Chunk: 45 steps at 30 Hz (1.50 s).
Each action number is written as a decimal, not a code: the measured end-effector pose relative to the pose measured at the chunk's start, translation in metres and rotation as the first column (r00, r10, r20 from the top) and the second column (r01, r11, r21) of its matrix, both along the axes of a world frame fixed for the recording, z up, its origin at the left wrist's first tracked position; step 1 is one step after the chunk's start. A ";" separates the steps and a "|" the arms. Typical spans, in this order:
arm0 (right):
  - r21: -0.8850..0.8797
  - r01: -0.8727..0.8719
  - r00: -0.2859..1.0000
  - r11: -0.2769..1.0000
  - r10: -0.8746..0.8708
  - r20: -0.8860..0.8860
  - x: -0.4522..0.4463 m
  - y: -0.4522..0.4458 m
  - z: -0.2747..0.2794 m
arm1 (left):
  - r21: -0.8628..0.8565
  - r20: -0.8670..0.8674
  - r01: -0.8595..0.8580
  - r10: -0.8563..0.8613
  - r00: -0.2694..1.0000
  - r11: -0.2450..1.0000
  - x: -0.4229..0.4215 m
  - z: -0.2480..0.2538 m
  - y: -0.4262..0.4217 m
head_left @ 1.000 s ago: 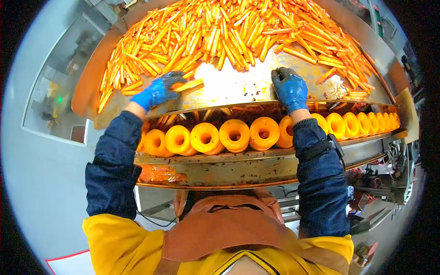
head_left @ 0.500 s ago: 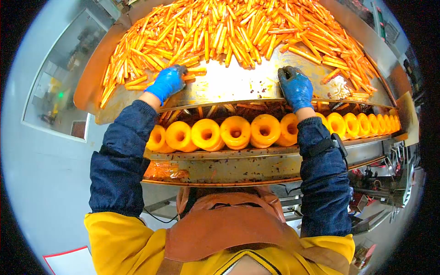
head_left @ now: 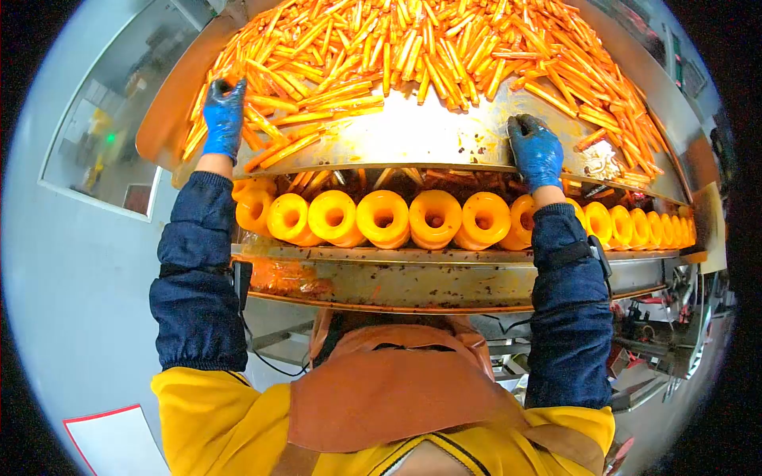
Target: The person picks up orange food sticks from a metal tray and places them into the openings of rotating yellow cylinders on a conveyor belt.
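Note:
My left hand (head_left: 224, 117), in a blue glove with dark fingertips, is at the left edge of a big heap of orange sticks (head_left: 413, 40). Its fingers are curled together; what they hold, if anything, is too small to name. My right hand (head_left: 536, 151), gloved the same way, rests curled at the front of the metal tray (head_left: 444, 147), with its fingertips on the metal. I cannot make out anything in it. Several loose sticks lie between the left hand and the bright middle of the tray.
A row of yellow-orange rollers (head_left: 436, 220) runs below the tray's front edge, with dark gaps behind it. Nearer me is a metal ledge (head_left: 381, 282) with orange residue at its left. A pale clump (head_left: 599, 161) lies right of my right hand.
My left hand has moved left and away from me, and the stick it held earlier is no longer seen in it. My right hand has shifted slightly right, still curled.

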State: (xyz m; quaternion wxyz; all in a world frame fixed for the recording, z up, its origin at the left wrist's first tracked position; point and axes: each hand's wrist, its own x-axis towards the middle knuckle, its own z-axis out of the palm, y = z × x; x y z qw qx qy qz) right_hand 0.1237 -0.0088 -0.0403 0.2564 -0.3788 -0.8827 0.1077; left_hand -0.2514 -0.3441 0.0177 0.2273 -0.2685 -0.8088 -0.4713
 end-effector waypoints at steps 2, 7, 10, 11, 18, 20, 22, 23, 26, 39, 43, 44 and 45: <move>0.002 0.000 1.000 1.000 0.000 0.008 0.000 -0.001 0.004 | 0.183 0.142 0.005 -0.032 0.989 0.983 -0.010 -0.006 -0.018; -0.041 0.019 0.999 0.999 -0.018 0.037 -0.001 0.001 0.002 | 0.380 0.291 0.217 -0.339 0.894 0.899 0.061 0.013 -0.049; 0.034 0.015 1.000 0.999 -0.016 0.005 -0.001 0.003 -0.004 | 0.215 0.168 0.187 -0.225 0.960 0.959 0.114 0.017 -0.056; 0.035 0.014 1.000 0.999 -0.014 0.008 -0.001 0.004 -0.004 | 0.227 0.180 0.232 -0.275 0.945 0.946 0.128 0.013 -0.057; 0.013 0.015 0.999 1.000 -0.015 0.035 -0.001 0.005 -0.003 | -0.252 -0.062 0.347 -0.373 0.926 0.903 0.194 -0.037 -0.041; 0.011 0.007 1.000 1.000 -0.007 0.022 -0.001 0.006 -0.004 | -0.144 -0.052 0.314 -0.324 0.945 0.938 0.189 -0.041 -0.043; 0.002 0.003 1.000 1.000 -0.003 0.022 -0.002 0.006 -0.003 | 0.017 0.003 0.285 -0.285 0.958 0.958 0.184 -0.048 -0.046; 0.001 -0.001 1.000 1.000 0.001 0.021 -0.002 0.005 -0.004 | 0.015 0.003 0.281 -0.281 0.960 0.959 0.187 -0.048 -0.047; 0.020 0.023 1.000 1.000 -0.023 -0.011 -0.002 0.005 -0.006 | -0.244 -0.061 0.405 -0.430 0.901 0.881 0.211 -0.045 -0.043; 0.033 -0.004 1.000 0.999 0.003 0.001 -0.001 0.007 -0.006 | 0.069 0.728 0.380 -0.307 0.613 0.922 0.199 -0.030 -0.057; 0.045 0.015 1.000 0.999 -0.014 -0.015 -0.002 0.007 -0.008 | 0.069 0.672 0.347 -0.301 0.677 0.935 0.199 -0.048 -0.061; 0.046 0.013 1.000 0.999 -0.013 -0.014 -0.002 0.006 -0.008 | 0.159 0.493 0.291 -0.331 0.804 0.943 0.183 -0.059 -0.064; 0.040 0.018 1.000 0.999 -0.018 -0.005 -0.001 0.006 -0.007 | 0.175 0.522 0.139 -0.212 0.826 0.975 0.186 -0.040 -0.065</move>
